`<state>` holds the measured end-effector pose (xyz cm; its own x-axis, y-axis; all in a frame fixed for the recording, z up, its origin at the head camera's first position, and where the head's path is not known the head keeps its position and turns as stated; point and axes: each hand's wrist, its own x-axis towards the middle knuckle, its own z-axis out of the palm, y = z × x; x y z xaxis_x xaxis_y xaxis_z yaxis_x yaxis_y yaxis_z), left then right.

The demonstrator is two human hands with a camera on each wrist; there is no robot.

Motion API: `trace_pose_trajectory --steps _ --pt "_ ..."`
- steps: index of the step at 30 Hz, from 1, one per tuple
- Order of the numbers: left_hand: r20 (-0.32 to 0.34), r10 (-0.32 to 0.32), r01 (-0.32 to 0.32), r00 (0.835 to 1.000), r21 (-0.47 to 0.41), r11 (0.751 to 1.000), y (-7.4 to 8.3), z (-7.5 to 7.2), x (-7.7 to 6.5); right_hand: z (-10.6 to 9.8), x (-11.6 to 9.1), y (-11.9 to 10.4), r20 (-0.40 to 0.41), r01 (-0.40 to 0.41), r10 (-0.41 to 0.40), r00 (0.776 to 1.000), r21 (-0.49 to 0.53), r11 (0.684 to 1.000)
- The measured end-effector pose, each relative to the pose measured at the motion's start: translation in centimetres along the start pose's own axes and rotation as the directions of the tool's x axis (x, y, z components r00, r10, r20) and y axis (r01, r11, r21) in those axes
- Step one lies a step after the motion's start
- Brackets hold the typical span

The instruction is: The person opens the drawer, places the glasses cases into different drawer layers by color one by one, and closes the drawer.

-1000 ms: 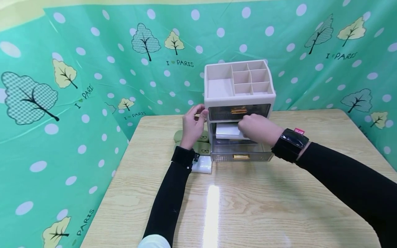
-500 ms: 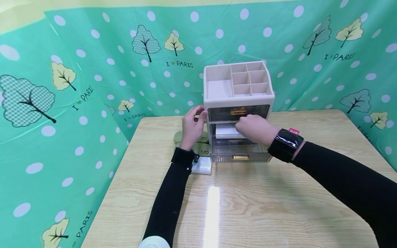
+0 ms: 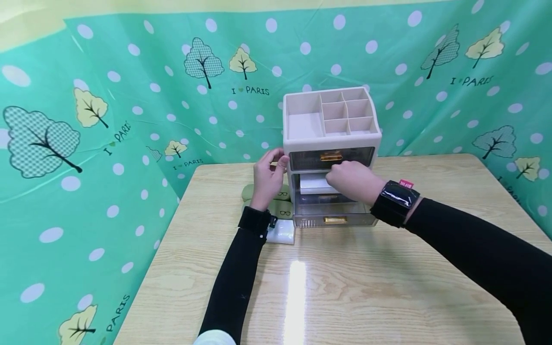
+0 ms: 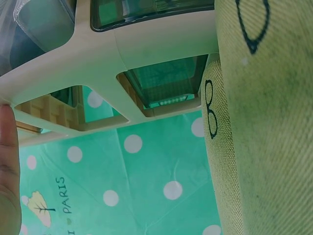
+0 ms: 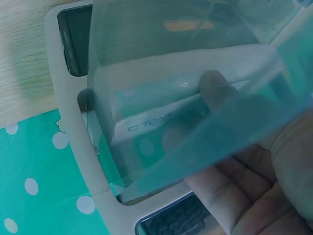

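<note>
A white desktop organizer with smoky drawers stands on the table. My left hand rests against its left side, thumb and fingers slightly bent; a finger touches the frame in the left wrist view. My right hand is at the middle drawer, fingers curled at the right end of a white packet. Through the clear drawer wall in the right wrist view, a fingertip lies against the packet; other fingers show outside the wall. The bottom drawer is pulled out.
Two green glasses cases lie left of the organizer, partly behind my left wrist. In front of them is another white packet. A green dotted curtain hangs behind the table. The organizer's top has several compartments.
The right hand has shifted slightly left along the middle drawer. The left hand stays against the organizer's side, and the head view has tilted a little.
</note>
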<state>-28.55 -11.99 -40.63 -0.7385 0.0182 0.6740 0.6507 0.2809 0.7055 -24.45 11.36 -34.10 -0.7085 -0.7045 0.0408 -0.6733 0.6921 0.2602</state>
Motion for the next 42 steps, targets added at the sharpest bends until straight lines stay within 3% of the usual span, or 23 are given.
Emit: trace_pose_trajectory --steps 17,22,33,37,42 --pt "0.008 0.009 -0.009 1.0 0.004 1.0 0.2 -0.1 -0.1 -0.1 -0.7 0.2 0.026 0.035 -0.034 0.999 -0.026 0.999" --pt "0.001 -0.015 0.015 1.0 0.007 1.0 0.3 0.0 0.0 -0.4 -1.1 0.3 -0.048 0.052 -0.052 0.998 0.005 0.999" --pt "-0.026 -0.06 0.061 0.998 0.037 0.997 0.6 0.3 -0.1 -2.2 -2.2 0.1 -0.214 0.118 -0.075 0.974 0.195 0.974" --pt "-0.015 -0.06 0.06 0.998 0.022 0.998 0.7 0.2 -0.1 -2.8 -2.8 0.2 -0.333 0.164 -0.08 0.939 0.233 0.958" --pt "-0.003 -0.044 0.044 0.999 -0.002 0.999 0.5 0.1 0.0 -2.7 -3.2 0.8 -0.532 0.248 -0.105 0.84 0.205 0.947"
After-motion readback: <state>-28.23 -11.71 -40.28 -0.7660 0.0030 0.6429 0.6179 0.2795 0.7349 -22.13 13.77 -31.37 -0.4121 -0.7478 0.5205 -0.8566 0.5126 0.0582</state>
